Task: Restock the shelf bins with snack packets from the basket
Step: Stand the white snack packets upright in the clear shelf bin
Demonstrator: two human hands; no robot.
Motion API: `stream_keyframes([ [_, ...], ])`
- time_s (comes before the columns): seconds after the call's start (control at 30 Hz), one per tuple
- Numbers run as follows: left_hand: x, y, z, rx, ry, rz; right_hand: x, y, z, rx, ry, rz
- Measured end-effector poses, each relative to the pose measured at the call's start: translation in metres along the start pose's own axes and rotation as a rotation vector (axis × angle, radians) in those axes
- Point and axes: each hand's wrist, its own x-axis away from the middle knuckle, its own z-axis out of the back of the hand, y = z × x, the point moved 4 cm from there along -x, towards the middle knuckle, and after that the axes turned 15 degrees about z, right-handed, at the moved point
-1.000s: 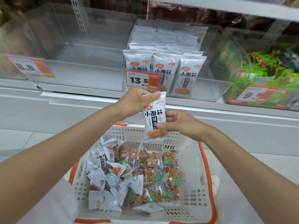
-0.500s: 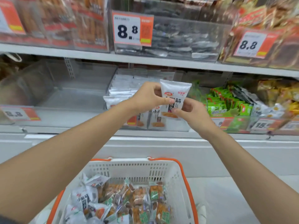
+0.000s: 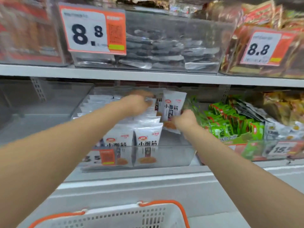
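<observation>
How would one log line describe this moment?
phase: shelving | right hand: holds white packet in clear bin | left hand: at binned packets, grip blurred

Packet (image 3: 174, 107): glossy white plastic film, lightly crinkled; bin (image 3: 172, 155): clear hard plastic, smooth, faint glare on front wall; basket (image 3: 125, 216): matt white plastic, perforated wall, smooth orange rim; shelf (image 3: 148, 76): grey, matt, looks like painted metal; tag (image 3: 85, 30): matt paper or card, cannot tell which; green packs (image 3: 230, 127): shiny film; foil packs (image 3: 156, 46): silver, reflective, creased.

Two grips (image 3: 139, 102) (image 3: 185, 120), one held packet (image 3: 172, 109), one basket (image 3: 131, 217)
</observation>
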Motion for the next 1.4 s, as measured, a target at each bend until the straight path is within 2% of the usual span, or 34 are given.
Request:
stream_keyframes([
  [0.07,-0.016,-0.005,-0.003,-0.13,-0.022,0.012,-0.024,-0.002,-0.016,0.107,-0.113,-0.04],
  [0.13,-0.024,-0.011,-0.009,-0.261,-0.05,0.018,-0.044,-0.002,-0.029,0.103,-0.163,-0.036],
  [0.2,-0.025,-0.017,-0.013,-0.319,-0.079,0.025,-0.063,0.008,-0.044,0.013,-0.19,-0.052],
  [0.33,-0.028,-0.025,-0.014,-0.383,-0.087,0.042,-0.082,0.031,-0.068,0.056,-0.203,-0.041],
  [0.5,-0.028,-0.028,-0.014,-0.405,-0.1,0.068,-0.086,0.036,-0.075,0.149,-0.179,0.033],
  [0.9,-0.019,-0.023,-0.012,-0.402,-0.099,0.081,-0.077,0.025,-0.064,0.006,-0.062,0.088],
  [1.17,-0.02,-0.023,-0.013,-0.394,-0.106,0.081,-0.079,0.027,-0.07,0.108,-0.081,0.133],
  [1.27,-0.022,-0.024,-0.014,-0.395,-0.106,0.082,-0.078,0.024,-0.075,0.148,-0.138,0.18],
  [1.4,-0.024,-0.026,-0.014,-0.394,-0.103,0.076,-0.076,0.024,-0.076,0.098,-0.168,0.154],
])
